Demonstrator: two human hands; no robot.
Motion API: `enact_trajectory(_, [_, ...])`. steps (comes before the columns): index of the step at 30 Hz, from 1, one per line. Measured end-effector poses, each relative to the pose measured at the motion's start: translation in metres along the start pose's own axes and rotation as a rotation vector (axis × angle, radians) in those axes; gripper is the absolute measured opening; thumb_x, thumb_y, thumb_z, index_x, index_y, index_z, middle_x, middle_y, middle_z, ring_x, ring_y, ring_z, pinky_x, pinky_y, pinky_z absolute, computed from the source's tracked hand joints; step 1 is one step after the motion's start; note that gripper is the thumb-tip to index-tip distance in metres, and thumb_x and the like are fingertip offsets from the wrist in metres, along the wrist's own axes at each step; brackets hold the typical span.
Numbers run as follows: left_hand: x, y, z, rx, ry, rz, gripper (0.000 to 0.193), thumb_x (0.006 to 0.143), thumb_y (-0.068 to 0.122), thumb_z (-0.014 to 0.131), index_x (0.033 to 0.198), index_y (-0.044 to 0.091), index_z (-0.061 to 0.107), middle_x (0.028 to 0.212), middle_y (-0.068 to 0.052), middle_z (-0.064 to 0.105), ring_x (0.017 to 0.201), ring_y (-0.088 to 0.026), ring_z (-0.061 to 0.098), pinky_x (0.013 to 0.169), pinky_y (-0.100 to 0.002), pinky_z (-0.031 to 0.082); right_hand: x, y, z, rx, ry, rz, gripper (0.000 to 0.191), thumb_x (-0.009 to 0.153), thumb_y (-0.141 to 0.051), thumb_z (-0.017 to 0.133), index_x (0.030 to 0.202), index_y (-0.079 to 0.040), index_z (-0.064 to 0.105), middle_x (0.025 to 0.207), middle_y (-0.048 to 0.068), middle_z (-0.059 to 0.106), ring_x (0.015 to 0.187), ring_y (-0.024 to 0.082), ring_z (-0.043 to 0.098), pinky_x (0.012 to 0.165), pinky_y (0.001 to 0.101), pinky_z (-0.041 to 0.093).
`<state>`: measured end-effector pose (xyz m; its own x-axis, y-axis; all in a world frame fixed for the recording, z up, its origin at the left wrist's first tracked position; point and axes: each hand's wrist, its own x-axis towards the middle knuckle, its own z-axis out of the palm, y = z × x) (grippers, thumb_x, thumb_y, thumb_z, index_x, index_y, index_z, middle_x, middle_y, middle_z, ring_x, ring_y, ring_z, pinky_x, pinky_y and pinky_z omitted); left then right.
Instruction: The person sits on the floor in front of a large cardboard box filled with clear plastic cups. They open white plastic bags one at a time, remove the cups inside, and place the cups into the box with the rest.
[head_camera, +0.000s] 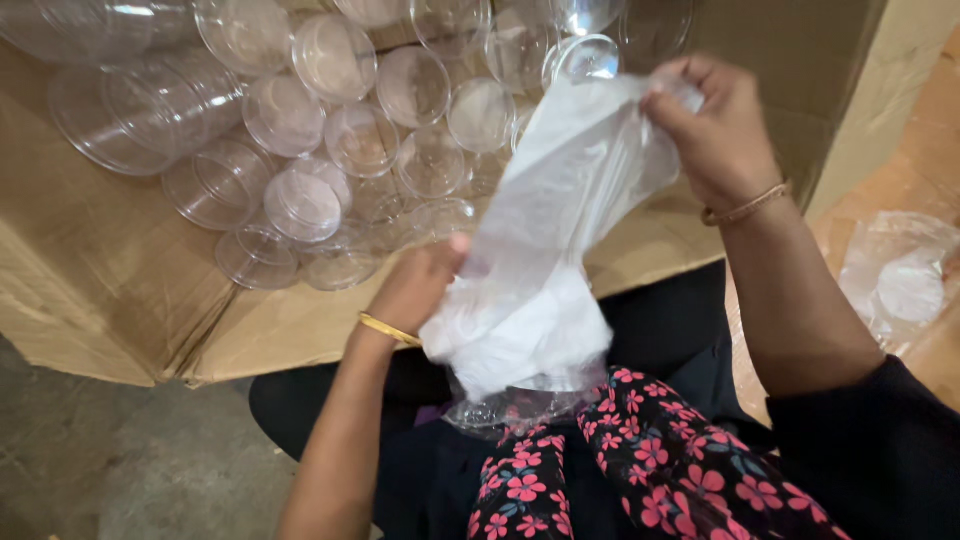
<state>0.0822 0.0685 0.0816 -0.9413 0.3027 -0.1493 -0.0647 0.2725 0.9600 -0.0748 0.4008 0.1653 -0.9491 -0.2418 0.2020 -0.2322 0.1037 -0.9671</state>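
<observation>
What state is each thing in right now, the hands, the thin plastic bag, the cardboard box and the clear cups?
Translucent white plastic bag: held up, stretched, crumpled.
Left hand: gripping the bag's lower part.
Right hand: pinching the bag's top.
Brown cardboard box: open.
Clear round plastic cups: loose, jumbled inside the box.

The single head-worn camera looks steeply down and forward from close range, over the wearer's lap at lower right, into an open cardboard box (110, 290) filling the frame's upper left.
</observation>
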Motion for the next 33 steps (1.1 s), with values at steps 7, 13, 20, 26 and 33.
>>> enact_trajectory(7, [0.035,0.046,-0.036,-0.757,-0.384,-0.185,0.097,0.077,0.084,0.023,0.112,0.009,0.073,0.108,-0.008,0.076,0.100,-0.017,0.074,0.094,-0.028,0.056,0.019,-0.071,0.053,-0.199,-0.035,-0.380,0.009,0.107,-0.002,0.068,0.106,0.002,0.061,0.100,0.002,0.067,0.092,0.006,0.064,0.087,0.0215,0.054])
enact_trajectory(13, [0.054,0.036,0.028,0.201,-0.183,0.272,0.046,0.101,0.050,0.059,0.116,0.010,0.076,0.113,-0.006,0.072,0.102,-0.017,0.069,0.088,-0.033,0.056,0.006,-0.054,0.054,-0.327,-0.140,-0.279,0.010,0.101,-0.005,0.068,0.108,0.000,0.062,0.100,0.001,0.066,0.095,0.007,0.062,0.085,0.0242,0.053])
enact_trajectory(20, [0.012,0.002,0.002,-0.025,0.052,0.134,0.041,0.103,0.039,0.055,0.121,0.005,0.068,0.117,-0.007,0.071,0.109,-0.016,0.066,0.095,-0.032,0.053,-0.002,-0.056,0.025,-0.343,-0.555,-0.136,0.040,0.095,-0.026,0.071,0.127,-0.003,0.060,0.108,0.007,0.068,0.097,0.014,0.068,0.086,0.0295,0.057])
enact_trajectory(26, [0.009,-0.018,-0.009,-0.269,-0.006,0.055,0.051,0.108,0.045,0.046,0.125,0.001,0.066,0.116,-0.009,0.070,0.110,-0.017,0.064,0.100,-0.034,0.051,-0.073,-0.018,0.088,-0.986,-0.893,-0.427,0.100,0.071,-0.034,0.086,0.154,0.003,0.043,0.133,0.017,0.058,0.121,0.034,0.052,0.103,0.0451,0.043])
enact_trajectory(33, [0.008,-0.016,0.011,-0.237,-0.054,0.192,0.082,0.103,0.064,0.046,0.158,0.004,0.040,0.147,-0.014,0.054,0.142,-0.026,0.046,0.119,-0.041,0.034,-0.052,0.023,0.044,-0.596,-0.476,0.020,0.039,0.083,-0.034,0.087,0.106,-0.006,0.074,0.090,0.010,0.074,0.079,0.020,0.070,0.074,0.0352,0.055])
